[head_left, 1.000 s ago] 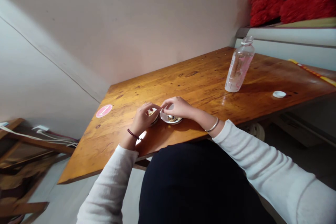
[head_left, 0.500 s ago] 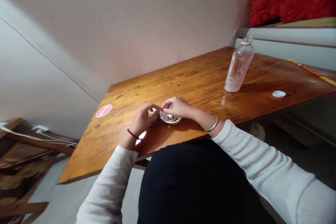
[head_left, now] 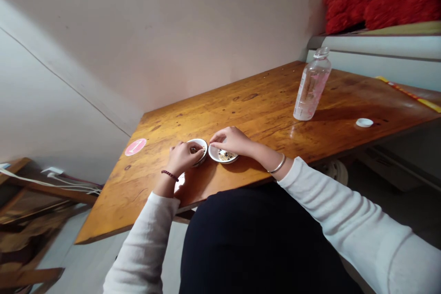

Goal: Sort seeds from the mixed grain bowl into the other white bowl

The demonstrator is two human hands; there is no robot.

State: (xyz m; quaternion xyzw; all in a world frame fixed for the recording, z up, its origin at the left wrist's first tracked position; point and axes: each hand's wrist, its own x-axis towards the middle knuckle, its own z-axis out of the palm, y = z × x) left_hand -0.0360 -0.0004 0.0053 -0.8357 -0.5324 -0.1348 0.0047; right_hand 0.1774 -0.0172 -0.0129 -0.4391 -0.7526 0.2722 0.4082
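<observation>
Two small white dishes sit side by side on the wooden table (head_left: 262, 101). My left hand (head_left: 184, 156) curls over the near side of the left dish (head_left: 201, 144), its fingertips at the dark grains inside. Much of that dish is hidden by the hand. My right hand (head_left: 230, 140) hangs just above the right dish (head_left: 215, 156), with its fingertips near the rim. That dish holds a mix of pale and dark seeds (head_left: 225, 155). Whether either hand pinches any grains is too small to tell.
A clear plastic bottle (head_left: 312, 87) stands to the right, with a white cap (head_left: 364, 122) lying beyond it. A pink round sticker (head_left: 135, 147) marks the table's left side. Red plush (head_left: 382, 0) lies on a shelf above. Cables (head_left: 51, 183) run below left.
My left hand has shifted left, away from my right hand, and now the left dish shows more fully. The fingertips no longer meet above the dishes.
</observation>
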